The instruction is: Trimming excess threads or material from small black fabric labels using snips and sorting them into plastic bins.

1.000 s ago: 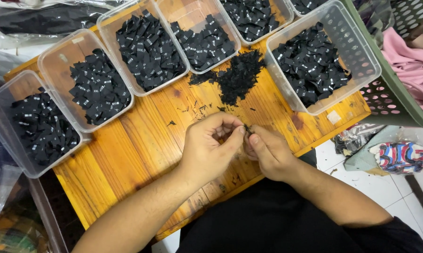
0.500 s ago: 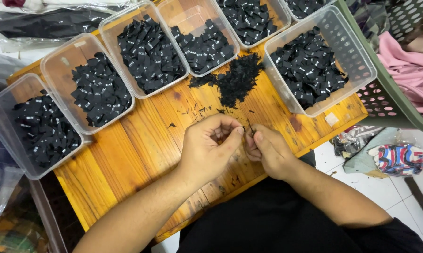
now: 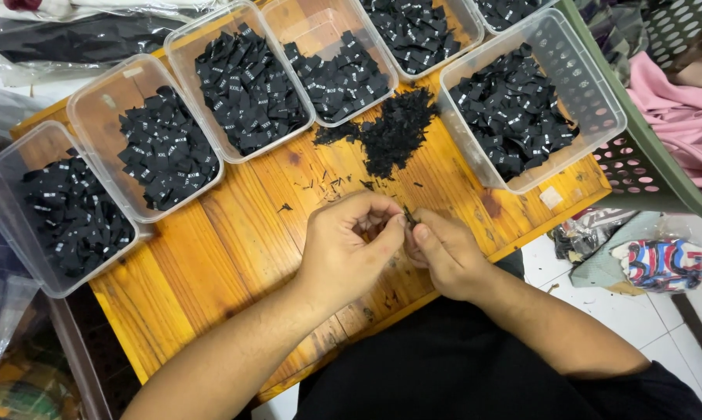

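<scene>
Clear plastic tubs line the far edge of the wooden table [image 3: 211,257], each holding a heap of small black fabric labels with tiny pale marks. One tub [image 3: 51,214] overhangs the far left corner, and two more [image 3: 145,136] [image 3: 242,78] sit beside it along that edge. A larger tub [image 3: 530,97] stands at the right corner, and those at the top are cut off by the frame. Between the tubs lies a loose pile of black scraps [image 3: 394,132].

Near the front edge the left hand [image 3: 347,249] and right hand [image 3: 444,253] meet, fingers curled, thumb and forefinger tips pinched together on a small black label [image 3: 408,215]. Most of the label is hidden by the fingertips, so its shape is hard to make out.

A green perforated basket [image 3: 654,167] stands off the table's right edge, with pink cloth [image 3: 678,117] in it.
</scene>
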